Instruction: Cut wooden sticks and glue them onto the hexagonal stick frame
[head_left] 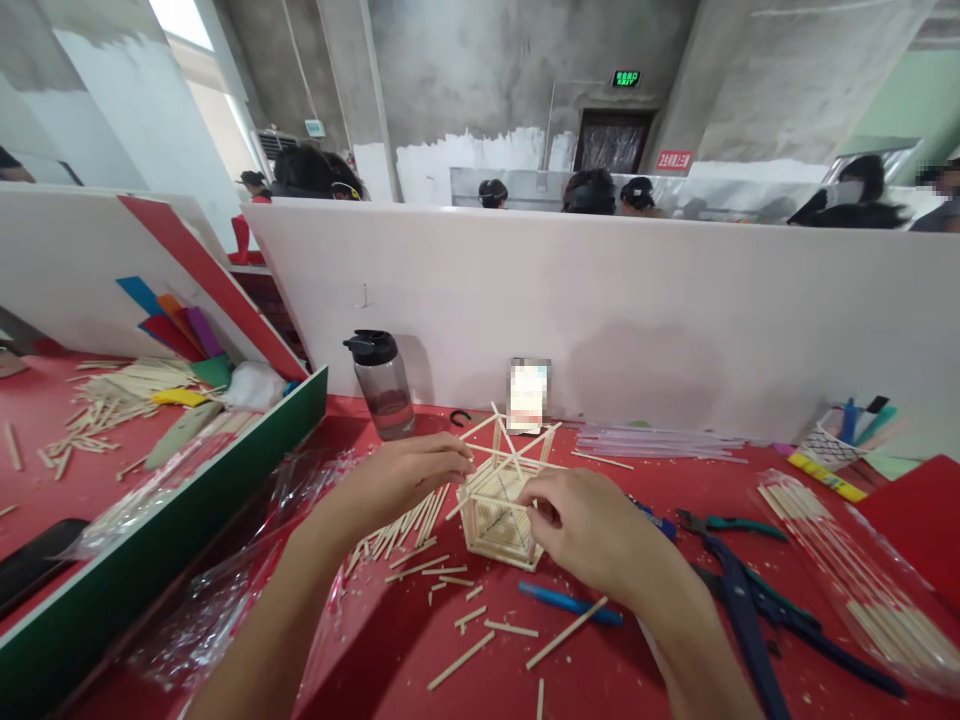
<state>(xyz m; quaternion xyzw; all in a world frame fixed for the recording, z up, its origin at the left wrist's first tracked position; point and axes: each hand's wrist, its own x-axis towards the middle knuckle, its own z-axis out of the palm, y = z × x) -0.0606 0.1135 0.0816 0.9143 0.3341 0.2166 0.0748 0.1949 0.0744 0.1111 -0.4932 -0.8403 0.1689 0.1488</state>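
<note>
A small frame model built of thin wooden sticks (499, 545) stands on the red tabletop, with walls of stacked sticks and several sticks crossing over its top. My left hand (420, 465) is at its upper left corner, fingers curved and gripping the edge; the thumb is mostly hidden. On the right side, my right hand (581, 515) has thumb and forefinger pinched at the model's upper edge, on what looks like a stick. Loose cut sticks (409, 530) lie left of the model, and shorter pieces are scattered in front. A blue pen (570, 603) lies near my right wrist.
Pliers (739, 600) and cutters lie on the right, beside bagged sticks (862, 590). Behind stand a water bottle (384, 385), a lit phone (529, 395) and clear glue sticks (660, 442). A green divider (172, 530) borders the left; a white partition (600, 300) closes the back.
</note>
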